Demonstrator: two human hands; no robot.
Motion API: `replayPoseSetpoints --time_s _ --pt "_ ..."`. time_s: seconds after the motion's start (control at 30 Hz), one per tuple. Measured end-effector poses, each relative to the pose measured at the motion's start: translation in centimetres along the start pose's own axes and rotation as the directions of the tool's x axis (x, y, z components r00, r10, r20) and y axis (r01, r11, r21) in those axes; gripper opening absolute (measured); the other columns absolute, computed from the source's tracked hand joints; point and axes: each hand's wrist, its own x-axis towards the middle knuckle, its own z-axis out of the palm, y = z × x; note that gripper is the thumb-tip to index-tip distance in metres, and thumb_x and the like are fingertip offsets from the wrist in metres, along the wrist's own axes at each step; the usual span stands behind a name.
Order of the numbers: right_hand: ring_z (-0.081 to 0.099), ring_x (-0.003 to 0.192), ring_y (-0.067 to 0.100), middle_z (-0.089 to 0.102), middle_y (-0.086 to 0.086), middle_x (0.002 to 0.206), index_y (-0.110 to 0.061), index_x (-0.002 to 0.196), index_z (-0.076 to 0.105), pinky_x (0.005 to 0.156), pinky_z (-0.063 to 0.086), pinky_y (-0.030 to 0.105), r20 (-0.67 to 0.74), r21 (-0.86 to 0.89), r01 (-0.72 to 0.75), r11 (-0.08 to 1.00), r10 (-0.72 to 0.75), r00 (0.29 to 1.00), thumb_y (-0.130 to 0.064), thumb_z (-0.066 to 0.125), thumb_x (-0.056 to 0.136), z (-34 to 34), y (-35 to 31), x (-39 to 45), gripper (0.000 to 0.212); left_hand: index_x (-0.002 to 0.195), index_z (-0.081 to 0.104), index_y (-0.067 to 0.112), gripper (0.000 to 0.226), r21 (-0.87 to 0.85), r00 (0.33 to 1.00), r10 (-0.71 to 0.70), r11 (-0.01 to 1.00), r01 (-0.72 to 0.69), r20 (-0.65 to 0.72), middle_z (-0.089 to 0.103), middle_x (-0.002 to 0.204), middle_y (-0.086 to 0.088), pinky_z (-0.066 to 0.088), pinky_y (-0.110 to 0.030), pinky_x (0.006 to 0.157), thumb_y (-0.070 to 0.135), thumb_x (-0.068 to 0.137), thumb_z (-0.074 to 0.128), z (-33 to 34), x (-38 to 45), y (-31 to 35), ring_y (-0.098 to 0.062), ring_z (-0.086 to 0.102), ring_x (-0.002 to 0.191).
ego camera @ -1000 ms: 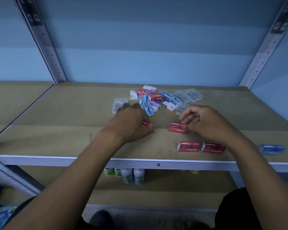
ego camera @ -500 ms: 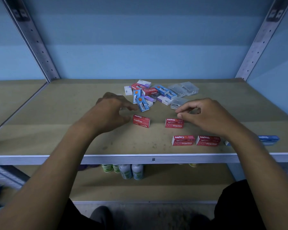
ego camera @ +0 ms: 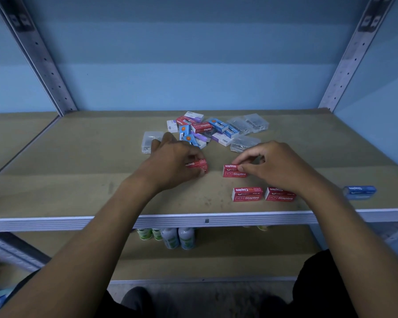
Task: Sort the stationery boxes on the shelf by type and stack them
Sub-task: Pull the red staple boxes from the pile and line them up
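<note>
My left hand (ego camera: 172, 161) grips a red staples box (ego camera: 199, 165) on the wooden shelf (ego camera: 78, 184), its fingers curled over the box's left part. My right hand (ego camera: 274, 166) pinches the right end of a second red staples box (ego camera: 233, 171). Two more red staples boxes (ego camera: 247, 194) (ego camera: 279, 195) lie side by side near the front edge, the right one partly under my wrist. Behind my hands lies a mixed pile of small boxes (ego camera: 201, 130) in red, blue, purple and white.
Clear plastic cases (ego camera: 248, 123) lie at the pile's right, one more clear case (ego camera: 151, 140) at its left. A blue staples box (ego camera: 360, 192) sits at the far right front. Bottles (ego camera: 170, 237) stand on the lower shelf. Metal uprights flank the bay.
My left hand came back onto the left red box and now grips it after hovering off it. My right hand's fingers have closed on the end of the other red box.
</note>
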Motion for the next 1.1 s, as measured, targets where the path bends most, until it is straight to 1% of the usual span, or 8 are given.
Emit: replayPoseSetpoints --time_s 0.13,0.3,0.43,0.7,0.83,0.9,0.97,1.1 --pt "0.055 0.08 -0.021 0.072 -0.022 0.094 -0.041 0.099 0.08 0.062 0.034 0.007 0.006 0.007 0.003 1.0 -0.003 1.0 -0.033 0.076 0.089 -0.1 0.1 -0.1 0.013 0.091 0.066 0.032 0.017 -0.265 0.99 -0.086 0.963 0.054 -0.112 0.069 0.088 0.021 0.04 -0.037 0.093 0.041 0.078 0.072 0.0 0.1 0.6 -0.016 0.05 0.106" --pt "0.054 0.081 -0.023 0.073 -0.022 0.092 -0.04 0.098 0.08 0.06 0.035 0.0 -0.002 0.019 0.01 1.0 -0.009 1.0 -0.031 0.077 0.088 0.0 0.2 0.0 0.013 0.087 0.073 0.021 0.011 -0.48 0.995 -0.088 0.875 0.06 -0.037 0.072 0.09 0.009 0.036 -0.002 0.068 0.025 0.08 0.079 -1.2 -0.2 0.7 -0.001 0.062 0.086" --pt "0.055 0.081 -0.022 0.073 -0.022 0.092 -0.039 0.098 0.08 0.059 0.036 0.001 0.001 0.027 0.006 1.0 -0.006 1.0 -0.031 0.077 0.088 -0.1 0.2 0.0 0.013 0.09 0.073 0.022 0.017 -0.431 0.983 -0.168 0.883 0.183 0.072 0.07 0.09 0.009 0.035 0.0 0.058 0.029 0.077 0.082 -2.1 -0.8 -0.1 0.01 0.055 0.065" --pt "0.063 0.087 -0.01 0.074 -0.021 0.089 -0.04 0.108 0.076 0.073 0.041 0.016 -0.036 0.099 -0.004 0.995 0.008 0.999 -0.035 0.078 0.086 -0.5 0.0 -0.3 0.022 0.086 0.076 0.029 0.02 -0.276 0.974 -0.17 0.939 0.206 0.15 0.073 0.09 0.011 0.035 0.002 0.062 0.034 0.07 0.086 -2.9 -1.8 -1.7 0.015 0.054 0.076" --pt "0.059 0.074 -0.017 0.074 -0.017 0.088 -0.036 0.103 0.079 0.062 0.036 0.005 -0.029 0.067 0.009 0.998 -0.008 1.0 -0.035 0.08 0.085 -0.4 -0.1 -0.4 0.018 0.087 0.078 0.031 0.019 -0.295 0.978 -0.16 0.936 0.193 0.132 0.073 0.089 0.013 0.035 0.002 0.062 0.038 0.07 0.085 -2.7 -1.7 -1.8 0.011 0.057 0.084" --pt "0.057 0.069 -0.017 0.074 -0.015 0.086 -0.032 0.099 0.081 0.061 0.036 0.001 -0.015 0.051 0.024 0.998 -0.023 1.0 -0.031 0.081 0.084 -0.1 -0.2 -0.3 0.015 0.084 0.079 0.03 0.012 -0.287 0.985 -0.135 0.944 0.161 0.107 0.074 0.085 0.01 0.035 0.001 0.059 0.033 0.073 0.083 -2.6 -1.6 -1.3 0.01 0.058 0.078" --pt "0.059 0.072 -0.016 0.074 -0.015 0.083 -0.031 0.098 0.082 0.061 0.037 0.0 -0.016 0.033 0.029 0.999 -0.028 0.999 -0.029 0.081 0.084 0.0 -0.3 -0.3 0.014 0.083 0.08 0.026 0.008 -0.288 0.99 -0.114 0.948 0.134 0.086 0.074 0.081 0.007 0.035 0.0 0.057 0.028 0.076 0.082 -2.4 -1.5 -0.7 0.012 0.057 0.069" --pt "0.062 0.08 -0.01 0.074 -0.017 0.084 -0.035 0.096 0.082 0.062 0.039 0.002 -0.039 0.026 0.011 1.0 -0.01 0.999 -0.032 0.081 0.084 -0.6 0.2 -0.5 0.012 0.081 0.08 0.023 0.007 -0.313 0.997 -0.073 0.946 0.082 0.04 0.075 0.079 0.007 0.036 -0.001 0.06 0.027 0.076 0.082 -1.7 -1.0 1.0 0.006 0.06 0.071"
